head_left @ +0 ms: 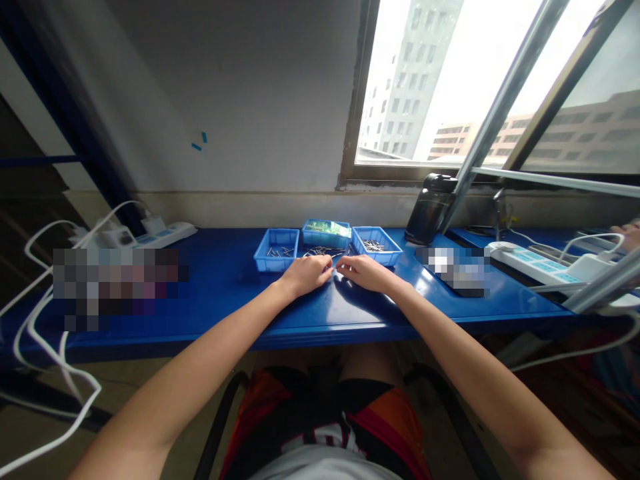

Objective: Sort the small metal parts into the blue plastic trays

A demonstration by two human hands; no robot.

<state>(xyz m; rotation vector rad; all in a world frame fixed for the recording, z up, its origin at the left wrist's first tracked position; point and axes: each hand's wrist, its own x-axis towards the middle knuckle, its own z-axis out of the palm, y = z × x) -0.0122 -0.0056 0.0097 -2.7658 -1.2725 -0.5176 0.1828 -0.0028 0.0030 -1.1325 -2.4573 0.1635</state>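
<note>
My left hand (309, 273) and my right hand (367, 272) meet fingertip to fingertip just above the blue table (320, 313). The fingers of both are pinched closed around something tiny, too small to name. Just behind them lies a loose pile of thin metal pieces (320, 251), partly hidden by my hands. A blue tray (277, 265) with a few such pieces stands beyond my left hand. Another blue tray (393, 257), holding more of them, stands behind my right hand. At the back, a third blue tray (313, 223) has a green packet (327, 229) lying in it.
A black bottle (430, 210) stands by the window, near a metal post (493, 100). Power strips lie left (167, 235) and right (533, 261), with white cables (35, 327) hanging at the left edge. Part of another person's hand (627, 235) shows at far right.
</note>
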